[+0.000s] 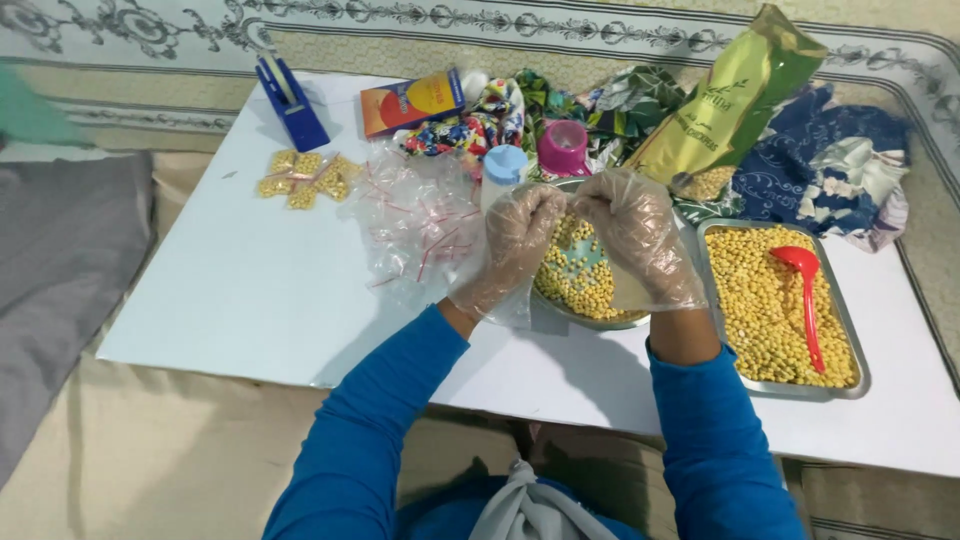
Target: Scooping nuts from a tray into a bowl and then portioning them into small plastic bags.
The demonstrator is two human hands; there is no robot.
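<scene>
Both of my hands wear clear plastic gloves and meet over a round metal bowl (pixel 560 310) of yellow chickpeas (pixel 570 285). My left hand (pixel 515 245) and my right hand (pixel 640 235) pinch their fingertips together on what looks like a small clear bag (pixel 585 265), which is faint against the bowl. A heap of empty clear zip bags with red strips (pixel 420 215) lies just left of my left hand. A rectangular metal tray (pixel 850 345) of chickpeas with a red scoop (pixel 805 295) in it stands right of my right hand.
Behind the bowl stand a white bottle with a blue cap (pixel 503 170), a pink cup (pixel 563 148) and a tall green packet (pixel 730 100) on colourful cloth (pixel 840 165). Far left lie filled small bags (pixel 305 178), a blue tool (pixel 290 100) and an orange box (pixel 412 103). Everything sits on a white board (pixel 260 290).
</scene>
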